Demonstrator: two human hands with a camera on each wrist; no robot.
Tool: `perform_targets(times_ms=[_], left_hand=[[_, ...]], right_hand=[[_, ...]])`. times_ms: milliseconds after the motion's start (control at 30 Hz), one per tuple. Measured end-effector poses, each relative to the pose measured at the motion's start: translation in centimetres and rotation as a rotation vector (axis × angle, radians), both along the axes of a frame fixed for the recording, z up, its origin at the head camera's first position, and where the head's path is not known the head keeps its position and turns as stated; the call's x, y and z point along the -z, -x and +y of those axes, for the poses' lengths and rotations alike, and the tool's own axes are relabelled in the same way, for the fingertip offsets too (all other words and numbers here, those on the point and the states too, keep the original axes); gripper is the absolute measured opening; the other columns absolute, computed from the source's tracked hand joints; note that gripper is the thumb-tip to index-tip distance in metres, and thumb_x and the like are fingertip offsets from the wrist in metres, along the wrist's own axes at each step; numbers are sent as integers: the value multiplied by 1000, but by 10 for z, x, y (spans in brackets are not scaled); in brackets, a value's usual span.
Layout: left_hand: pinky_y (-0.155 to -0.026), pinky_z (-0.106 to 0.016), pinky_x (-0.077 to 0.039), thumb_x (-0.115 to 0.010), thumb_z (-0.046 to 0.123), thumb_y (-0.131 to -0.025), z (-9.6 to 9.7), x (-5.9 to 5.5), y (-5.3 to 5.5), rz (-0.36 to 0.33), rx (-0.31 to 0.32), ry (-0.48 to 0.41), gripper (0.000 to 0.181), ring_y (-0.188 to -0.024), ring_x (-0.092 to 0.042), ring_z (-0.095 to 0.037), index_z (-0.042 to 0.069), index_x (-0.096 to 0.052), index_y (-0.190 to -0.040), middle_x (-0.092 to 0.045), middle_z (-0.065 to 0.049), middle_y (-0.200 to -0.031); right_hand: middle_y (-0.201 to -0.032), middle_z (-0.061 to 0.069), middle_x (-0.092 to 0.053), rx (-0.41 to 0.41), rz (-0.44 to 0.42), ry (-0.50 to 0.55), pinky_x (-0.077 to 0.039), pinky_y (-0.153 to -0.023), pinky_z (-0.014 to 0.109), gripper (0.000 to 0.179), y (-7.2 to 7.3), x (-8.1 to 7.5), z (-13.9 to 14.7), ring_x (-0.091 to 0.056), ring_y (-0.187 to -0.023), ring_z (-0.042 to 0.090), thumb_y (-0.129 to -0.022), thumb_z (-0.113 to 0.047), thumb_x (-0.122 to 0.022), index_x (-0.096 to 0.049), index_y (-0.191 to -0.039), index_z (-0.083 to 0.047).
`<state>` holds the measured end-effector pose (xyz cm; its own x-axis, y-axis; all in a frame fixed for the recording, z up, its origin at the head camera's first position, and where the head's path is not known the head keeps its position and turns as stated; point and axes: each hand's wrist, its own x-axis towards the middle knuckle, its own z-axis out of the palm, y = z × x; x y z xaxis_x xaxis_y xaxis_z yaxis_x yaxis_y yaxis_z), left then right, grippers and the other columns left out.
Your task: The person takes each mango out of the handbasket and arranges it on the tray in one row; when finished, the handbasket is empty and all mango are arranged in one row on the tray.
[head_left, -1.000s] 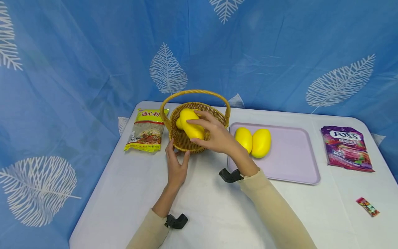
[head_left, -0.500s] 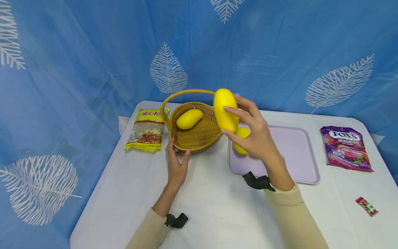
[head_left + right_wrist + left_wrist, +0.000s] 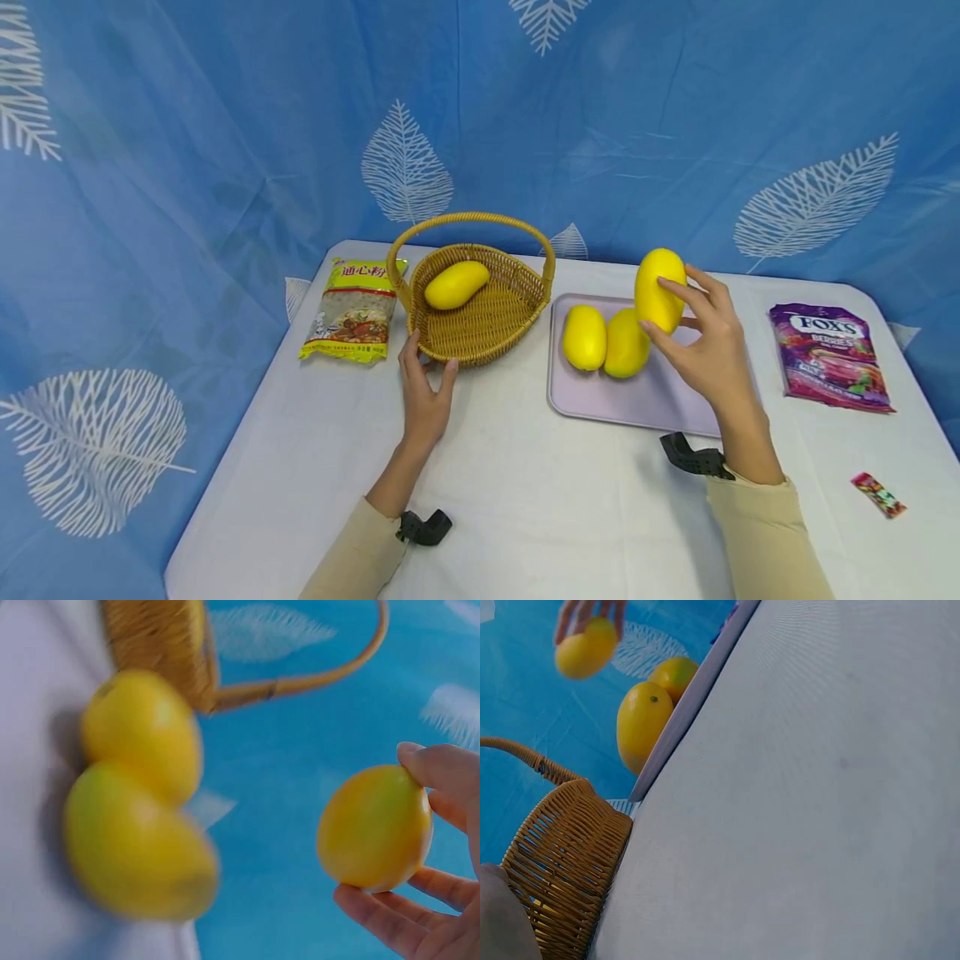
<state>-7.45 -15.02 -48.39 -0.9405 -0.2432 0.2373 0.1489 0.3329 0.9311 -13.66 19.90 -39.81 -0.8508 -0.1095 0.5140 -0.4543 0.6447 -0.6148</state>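
Note:
My right hand [image 3: 716, 354] holds a yellow mango [image 3: 660, 290] between thumb and fingers, raised above the lilac tray [image 3: 600, 406]. Seen from the right wrist, the thumb is at the top of this mango [image 3: 375, 829] and fingertips are at its underside. On the tray's left part, a mango [image 3: 585, 337] lies beside another mango [image 3: 626, 343]. One more mango [image 3: 457, 285] is in the wicker basket [image 3: 480, 329], toward its left side. My left hand [image 3: 426, 400] touches the near left side of the basket with spread fingers and thumb; some fingertips are hidden.
A yellow pasta bag [image 3: 352, 312] lies left of the basket. Right of the tray is a purple FOX'S candy bag [image 3: 831, 358], with a small wrapped candy [image 3: 879, 495] nearer the front. A blue leaf-patterned curtain [image 3: 652, 150] hangs behind the white table [image 3: 525, 500].
My right hand has lifted the mango out of the basket and carried it rightward over the tray. One mango stays in the basket. My left hand has kept its place at the basket.

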Motion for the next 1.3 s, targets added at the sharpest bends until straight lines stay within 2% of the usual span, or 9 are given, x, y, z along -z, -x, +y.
perform_targets(times_ms=[200,267,333,400,500,633,767,933,1300], left_hand=[[-107,-48,-37,-57,31,-100,-7,23,7,-5,-14,36,72,-143,-27,-27,6,-16,-154,-19,-12,-158],[-107,-49,-37,-57,31,-100,-7,23,7,-14,-13,34,72,-143,-27,-27,6,-16,-154,-19,-12,-158],[-107,-47,-38,-56,33,-100,-8,28,9,-4,-15,44,73,-143,-28,-26,7,-16,-154,-20,-10,-158],[-107,-47,-37,-56,33,-100,-8,28,9,-4,-17,46,73,-143,-28,-25,7,-16,-154,-20,-9,-158],[-107,-48,-37,-56,34,-100,-8,27,9,-4,-18,46,73,-144,-27,-25,7,-16,-154,-19,-9,-158],[-108,-48,-37,-56,34,-100,-8,26,9,-4,-20,42,73,-144,-27,-24,7,-17,-154,-19,-9,-158],[-108,-48,-37,-56,35,-99,-8,27,9,-8,-23,40,73,-144,-27,-24,7,-17,-154,-19,-8,-158],[-108,-47,-37,-56,37,-99,-7,27,9,-24,-29,42,74,-144,-26,-21,9,-17,-155,-19,-5,-158],[-108,-47,-37,-56,35,-99,-7,26,9,-20,-27,53,73,-144,-26,-23,9,-17,-155,-18,-6,-158]], right_hand=[[-145,25,-40,67,-104,-75,-31,-79,-7,59,-4,25,22,-54,-116,47,-75,-1,-82,-61,-130,-4],[-145,26,-39,87,-144,-100,-31,-77,-6,58,-7,31,27,-54,-116,48,-76,-4,-82,-60,-130,-4],[-143,28,-39,94,-181,-128,-47,-78,6,57,-8,35,31,-53,-115,50,-78,-6,-82,-60,-130,-3],[-143,29,-39,98,-205,-158,-56,-78,26,56,-10,39,34,-53,-115,50,-79,-9,-82,-60,-130,-3],[-143,29,-38,88,-239,-182,-52,-79,57,56,-10,45,37,-50,-116,51,-80,-11,-81,-59,-131,-4],[-145,30,-36,83,-299,-186,-49,-88,63,56,-10,51,37,-46,-121,55,-82,-13,-80,-58,-133,-5],[-145,33,-33,89,-351,-192,-40,-95,69,57,-11,54,36,-42,-123,58,-82,-14,-79,-56,-133,-4],[-148,33,-31,104,-399,-207,-35,-99,72,60,-13,55,35,-38,-125,59,-84,-19,-77,-52,-137,-3],[-149,31,-32,78,-375,-201,-32,-101,72,61,-14,58,36,-34,-129,56,-83,-18,-79,-53,-136,-1]])
